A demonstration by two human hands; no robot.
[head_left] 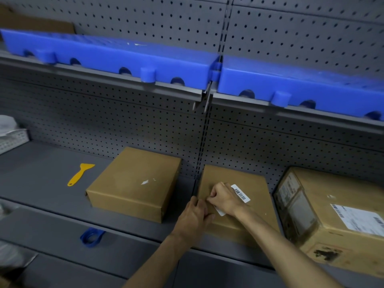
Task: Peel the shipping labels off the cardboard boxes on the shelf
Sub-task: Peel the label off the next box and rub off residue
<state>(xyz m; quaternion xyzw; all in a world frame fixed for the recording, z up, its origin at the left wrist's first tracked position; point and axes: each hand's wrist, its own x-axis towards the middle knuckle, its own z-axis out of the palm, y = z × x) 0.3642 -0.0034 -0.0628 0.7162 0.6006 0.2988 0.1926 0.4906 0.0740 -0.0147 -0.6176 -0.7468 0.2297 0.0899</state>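
Observation:
Three cardboard boxes stand on the grey shelf (47, 179). The left box (133, 183) has only white label scraps on top. The middle box (239, 183) carries a white barcode label (241, 194). My right hand (224, 199) lies over that label, fingers pinched at its left edge. My left hand (195, 215) grips the middle box's front left corner. The right box (328, 217) bears a white shipping label (357, 219) on top and faded labels on its side.
A yellow plastic scraper (80, 174) lies on the shelf left of the boxes. A white basket (12, 139) sits at the far left. Blue plastic trays (128, 57) fill the shelf above. A blue ring-shaped object (91, 236) lies on the lower ledge.

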